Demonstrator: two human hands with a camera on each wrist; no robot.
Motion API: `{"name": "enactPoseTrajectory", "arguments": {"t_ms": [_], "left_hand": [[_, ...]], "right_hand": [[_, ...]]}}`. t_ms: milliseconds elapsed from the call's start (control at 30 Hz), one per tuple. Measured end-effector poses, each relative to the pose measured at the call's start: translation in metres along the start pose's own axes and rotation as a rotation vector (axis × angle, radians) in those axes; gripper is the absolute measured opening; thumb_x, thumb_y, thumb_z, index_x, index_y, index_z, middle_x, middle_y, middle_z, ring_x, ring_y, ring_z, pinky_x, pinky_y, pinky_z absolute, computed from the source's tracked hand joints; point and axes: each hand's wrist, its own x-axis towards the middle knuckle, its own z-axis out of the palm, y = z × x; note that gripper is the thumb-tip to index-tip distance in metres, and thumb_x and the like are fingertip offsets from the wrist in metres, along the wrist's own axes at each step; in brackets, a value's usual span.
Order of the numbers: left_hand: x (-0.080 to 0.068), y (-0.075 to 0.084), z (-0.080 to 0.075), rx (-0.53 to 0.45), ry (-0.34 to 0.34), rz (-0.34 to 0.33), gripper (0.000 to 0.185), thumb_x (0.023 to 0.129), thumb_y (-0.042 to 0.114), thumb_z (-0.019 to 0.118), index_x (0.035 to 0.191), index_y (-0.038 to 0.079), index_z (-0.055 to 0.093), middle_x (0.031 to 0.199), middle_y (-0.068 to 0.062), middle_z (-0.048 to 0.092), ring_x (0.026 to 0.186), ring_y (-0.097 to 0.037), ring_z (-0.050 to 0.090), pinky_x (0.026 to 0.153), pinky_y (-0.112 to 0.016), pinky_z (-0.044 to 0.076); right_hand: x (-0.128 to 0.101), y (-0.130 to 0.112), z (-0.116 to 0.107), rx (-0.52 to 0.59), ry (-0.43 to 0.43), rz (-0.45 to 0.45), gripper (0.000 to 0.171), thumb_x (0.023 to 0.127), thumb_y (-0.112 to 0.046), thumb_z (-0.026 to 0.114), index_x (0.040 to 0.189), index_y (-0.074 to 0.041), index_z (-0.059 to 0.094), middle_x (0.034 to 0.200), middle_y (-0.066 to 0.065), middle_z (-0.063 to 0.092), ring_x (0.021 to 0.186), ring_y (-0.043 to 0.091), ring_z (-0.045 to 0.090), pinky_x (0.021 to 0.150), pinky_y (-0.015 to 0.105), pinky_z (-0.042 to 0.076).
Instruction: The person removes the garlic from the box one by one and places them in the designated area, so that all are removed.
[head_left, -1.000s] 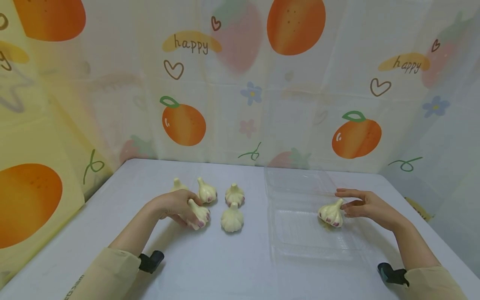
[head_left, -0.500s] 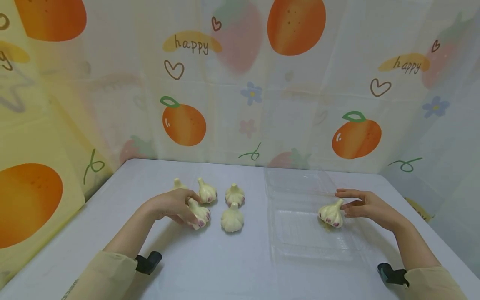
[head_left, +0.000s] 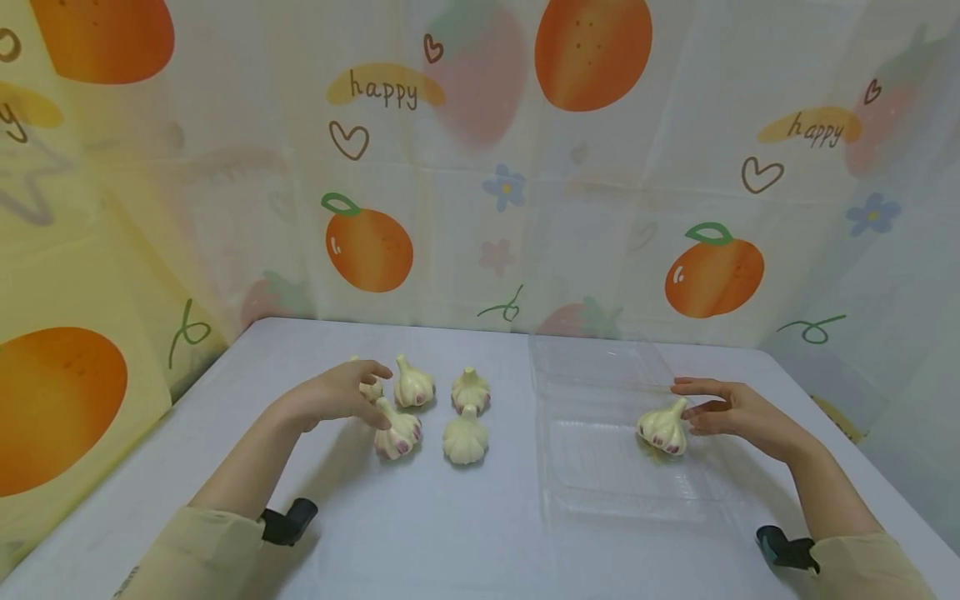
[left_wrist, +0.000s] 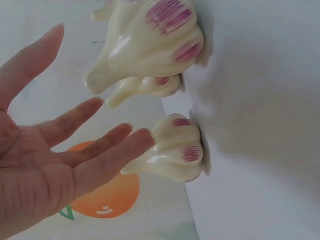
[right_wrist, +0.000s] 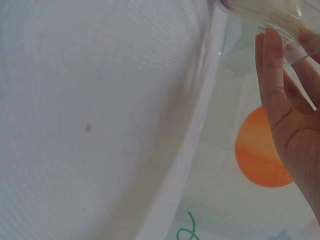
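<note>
My left hand (head_left: 337, 396) hovers with fingers spread just behind the neck of a garlic bulb (head_left: 399, 435), cream with purple streaks. In the left wrist view, a gap shows between the hand (left_wrist: 45, 160) and the nearest garlic bulb (left_wrist: 150, 42). Partly hidden by that hand is another garlic bulb (head_left: 372, 389) behind. On the right, a single garlic bulb (head_left: 662, 432) sits in a clear plastic container (head_left: 588, 458). Beside its neck, my right hand (head_left: 742, 419) has extended fingers at the container's right side; the right wrist view shows fingertips (right_wrist: 272, 37) against the clear plastic.
Three more garlic bulbs stand right of the left hand: one at the back (head_left: 414, 383), one farther right (head_left: 470, 388) and one in front of it (head_left: 465, 437). The container's clear lid (head_left: 592, 358) lies raised behind. A fruit-printed curtain (head_left: 450, 250) borders the white table (head_left: 420, 533).
My left hand has let go of the front garlic bulb and lifted slightly up and left, its fingers opening. The bulb stays on the table. The right hand has not moved.
</note>
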Motion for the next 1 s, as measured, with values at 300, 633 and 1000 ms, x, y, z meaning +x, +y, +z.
{"name": "enactPoseTrajectory", "arguments": {"t_ms": [300, 633, 1000], "left_hand": [[0.000, 0.017, 0.002, -0.064, 0.259, 0.038, 0.079, 0.077, 0.024, 0.073, 0.143, 0.010, 0.032, 0.151, -0.019, 0.028, 0.135, -0.043, 0.032, 0.102, -0.056, 0.039], [0.000, 0.046, 0.021, -0.157, 0.359, 0.067, 0.076, 0.077, 0.022, 0.073, 0.142, 0.014, 0.034, 0.152, -0.013, 0.029, 0.137, -0.037, 0.034, 0.105, -0.055, 0.038], [0.011, 0.084, 0.060, -0.302, 0.354, 0.202, 0.067, 0.076, 0.017, 0.075, 0.135, 0.017, 0.043, 0.145, -0.003, 0.038, 0.134, -0.029, 0.041, 0.108, -0.042, 0.040]], "right_hand": [[-0.001, 0.000, -0.001, 0.000, 0.002, 0.005, 0.053, 0.087, -0.023, 0.061, 0.135, -0.007, 0.047, 0.152, 0.021, 0.025, 0.103, 0.000, 0.059, 0.082, 0.021, 0.053], [-0.002, -0.002, -0.001, -0.006, 0.002, 0.012, 0.054, 0.087, -0.023, 0.061, 0.136, -0.007, 0.046, 0.152, 0.021, 0.024, 0.104, 0.002, 0.060, 0.082, 0.021, 0.053], [-0.001, -0.001, -0.001, -0.003, -0.001, -0.004, 0.052, 0.087, -0.022, 0.060, 0.135, -0.006, 0.047, 0.152, 0.020, 0.024, 0.106, 0.006, 0.060, 0.081, 0.023, 0.054]]}}
